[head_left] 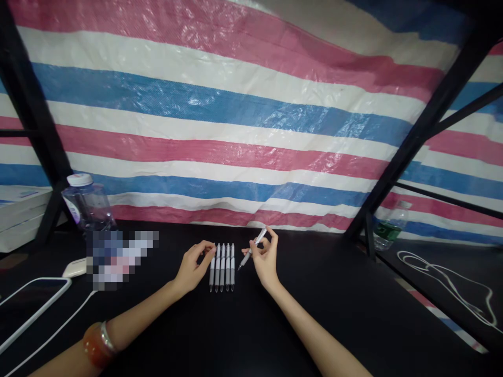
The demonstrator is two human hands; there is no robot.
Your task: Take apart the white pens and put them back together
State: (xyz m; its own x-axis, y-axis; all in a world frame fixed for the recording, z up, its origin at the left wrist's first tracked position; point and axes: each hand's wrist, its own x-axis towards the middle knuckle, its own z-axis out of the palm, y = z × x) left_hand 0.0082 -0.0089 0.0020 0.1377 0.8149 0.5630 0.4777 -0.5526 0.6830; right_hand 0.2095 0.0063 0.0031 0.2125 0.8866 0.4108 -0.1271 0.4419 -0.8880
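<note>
Several white-and-grey click pens (222, 269) lie side by side in a neat row on the black table (236, 335), grey grips and tips toward me. At the left end of the row is my left hand (194, 265), its fingers curled and the thumb and index fingertips together at the upper part of the leftmost pen (212, 272). To the right of the row, my right hand (265, 257) holds another pen (245, 258) between its fingers, tilted, with the tip pointing down and left. That pen is apart from the row.
At left stand a clear bottle (92, 204) with a white cap and a white-edged tablet (35, 303) beside a cable. A blurred patch hides things there. At right are another bottle (389, 230) and a coiled white cable (451, 283). Striped sheeting (236, 157) hangs behind.
</note>
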